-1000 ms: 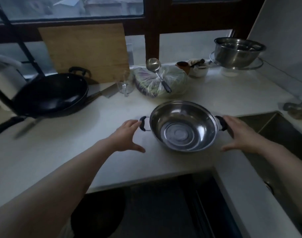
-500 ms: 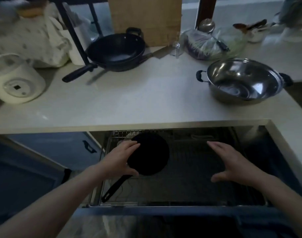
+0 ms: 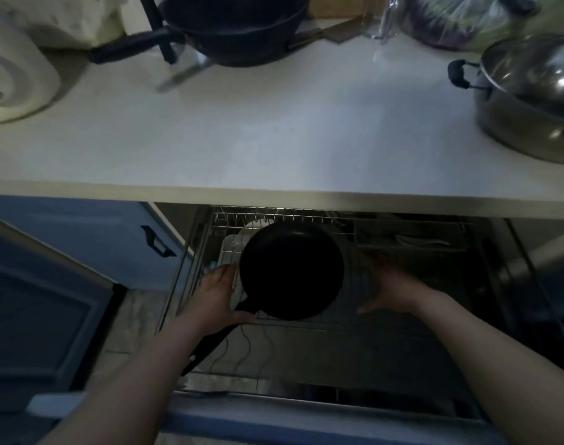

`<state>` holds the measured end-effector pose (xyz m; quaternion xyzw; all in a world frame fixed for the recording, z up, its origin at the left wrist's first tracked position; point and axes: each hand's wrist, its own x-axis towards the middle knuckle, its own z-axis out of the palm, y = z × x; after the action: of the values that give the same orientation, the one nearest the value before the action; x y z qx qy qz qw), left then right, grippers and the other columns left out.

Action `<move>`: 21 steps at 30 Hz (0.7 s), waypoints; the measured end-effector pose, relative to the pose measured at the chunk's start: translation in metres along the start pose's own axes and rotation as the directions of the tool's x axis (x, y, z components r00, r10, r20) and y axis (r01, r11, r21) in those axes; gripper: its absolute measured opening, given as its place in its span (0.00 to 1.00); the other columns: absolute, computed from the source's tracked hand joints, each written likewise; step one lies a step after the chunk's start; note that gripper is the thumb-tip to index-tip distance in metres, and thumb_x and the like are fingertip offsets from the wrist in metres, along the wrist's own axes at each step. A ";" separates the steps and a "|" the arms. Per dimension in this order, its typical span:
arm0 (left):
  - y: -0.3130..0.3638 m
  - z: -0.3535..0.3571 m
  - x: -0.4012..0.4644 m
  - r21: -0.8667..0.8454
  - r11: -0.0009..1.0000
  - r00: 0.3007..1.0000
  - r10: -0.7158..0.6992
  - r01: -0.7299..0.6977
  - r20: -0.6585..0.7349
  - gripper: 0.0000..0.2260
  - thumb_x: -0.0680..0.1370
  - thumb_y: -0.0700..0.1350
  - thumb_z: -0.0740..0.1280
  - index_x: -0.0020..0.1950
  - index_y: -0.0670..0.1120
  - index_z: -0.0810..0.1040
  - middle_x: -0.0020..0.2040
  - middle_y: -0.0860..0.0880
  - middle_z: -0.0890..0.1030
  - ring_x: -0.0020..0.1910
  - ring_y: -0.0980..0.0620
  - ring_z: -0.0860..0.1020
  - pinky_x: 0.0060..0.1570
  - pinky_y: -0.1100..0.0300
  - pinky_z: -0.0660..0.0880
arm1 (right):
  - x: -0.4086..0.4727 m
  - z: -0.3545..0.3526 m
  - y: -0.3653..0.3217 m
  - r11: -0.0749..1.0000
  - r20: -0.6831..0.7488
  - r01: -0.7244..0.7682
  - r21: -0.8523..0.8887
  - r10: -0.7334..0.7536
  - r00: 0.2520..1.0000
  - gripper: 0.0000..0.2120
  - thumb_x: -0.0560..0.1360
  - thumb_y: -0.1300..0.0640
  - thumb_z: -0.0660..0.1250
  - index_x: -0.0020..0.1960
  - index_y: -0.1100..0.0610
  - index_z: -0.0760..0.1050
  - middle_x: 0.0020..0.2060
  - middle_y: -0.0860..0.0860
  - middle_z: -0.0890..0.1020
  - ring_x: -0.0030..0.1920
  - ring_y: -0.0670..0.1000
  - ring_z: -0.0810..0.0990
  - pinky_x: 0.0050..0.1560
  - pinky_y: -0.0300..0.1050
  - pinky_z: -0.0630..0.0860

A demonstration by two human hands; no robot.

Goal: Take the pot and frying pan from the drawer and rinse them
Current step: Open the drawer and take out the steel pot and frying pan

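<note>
Pan (image 3: 292, 271) sits in the open drawer (image 3: 306, 348), on the wire rack just under the tabletop (image 3: 258, 136) edge, handle pointing down-left. Left hand (image 3: 218, 295) is right at the pan's left rim where the handle joins, fingers (image 3: 221, 273) curled against it, though it's too dark to say they're actually clamped on. Right hand (image 3: 388, 287) hovers just right of the pan, fingers spread apart, holding nothing. Pot (image 3: 531, 97) is up on the tabletop, far right of the pan. A black wok (image 3: 235, 27) sits at the back.
</note>
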<state>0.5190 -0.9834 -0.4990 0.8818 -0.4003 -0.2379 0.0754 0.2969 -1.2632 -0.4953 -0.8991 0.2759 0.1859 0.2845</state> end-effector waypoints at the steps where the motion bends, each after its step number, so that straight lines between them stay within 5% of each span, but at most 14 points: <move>1: 0.001 0.005 0.007 -0.026 0.999 1.000 -0.019 0.019 -0.004 0.54 0.65 0.62 0.75 0.79 0.48 0.44 0.78 0.47 0.52 0.76 0.48 0.51 0.73 0.56 0.52 | 0.011 0.003 0.002 1.000 -0.002 0.009 -0.009 -0.009 1.000 0.63 0.62 0.45 0.81 0.80 0.51 0.39 0.79 0.53 0.48 0.78 0.55 0.50 0.76 0.50 0.56; 6: 0.000 0.024 0.029 -0.080 0.995 0.997 -0.059 0.063 0.052 0.60 0.63 0.59 0.78 0.78 0.50 0.38 0.79 0.50 0.49 0.77 0.50 0.47 0.73 0.56 0.51 | 0.050 0.016 0.010 0.999 0.041 0.036 -0.009 -0.036 0.998 0.68 0.57 0.43 0.83 0.80 0.54 0.40 0.79 0.53 0.49 0.79 0.56 0.49 0.77 0.53 0.54; 11: -0.010 0.034 0.042 0.018 0.989 0.979 -0.146 0.144 0.143 0.64 0.60 0.63 0.78 0.78 0.47 0.35 0.79 0.49 0.42 0.78 0.49 0.42 0.74 0.53 0.47 | 0.088 0.040 0.039 0.998 0.053 0.064 0.001 -0.064 0.997 0.81 0.37 0.21 0.70 0.80 0.53 0.42 0.79 0.53 0.48 0.79 0.56 0.49 0.77 0.57 0.55; 17: -0.009 0.039 0.054 -0.041 0.987 0.973 -0.148 0.158 0.176 0.65 0.60 0.59 0.80 0.78 0.47 0.34 0.79 0.50 0.43 0.77 0.48 0.43 0.74 0.49 0.49 | 0.097 0.034 0.022 0.980 0.071 0.178 0.086 -0.184 0.980 0.69 0.52 0.46 0.86 0.80 0.52 0.45 0.78 0.50 0.53 0.78 0.54 0.50 0.75 0.45 0.51; 19: -0.010 0.040 0.057 -0.073 0.983 0.970 -0.155 0.171 0.187 0.65 0.59 0.58 0.80 0.78 0.47 0.34 0.79 0.50 0.42 0.77 0.48 0.42 0.75 0.49 0.49 | 0.102 0.036 0.021 0.968 0.065 0.213 0.136 -0.223 0.973 0.69 0.50 0.44 0.85 0.79 0.47 0.45 0.78 0.50 0.52 0.78 0.52 0.51 0.76 0.46 0.52; 21: -0.010 0.042 0.059 -0.116 0.977 0.968 -0.151 0.177 0.200 0.65 0.59 0.57 0.81 0.78 0.47 0.34 0.79 0.50 0.41 0.77 0.48 0.42 0.75 0.50 0.50 | 0.107 0.041 0.024 0.959 0.036 0.221 0.179 -0.230 0.972 0.73 0.44 0.30 0.79 0.79 0.46 0.44 0.79 0.49 0.51 0.78 0.52 0.51 0.77 0.52 0.54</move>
<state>0.5395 -1.0181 -0.5601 0.8781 -0.3145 -0.3526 0.0752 0.3584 -1.2961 -0.5895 -0.8909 0.1787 0.1527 0.3887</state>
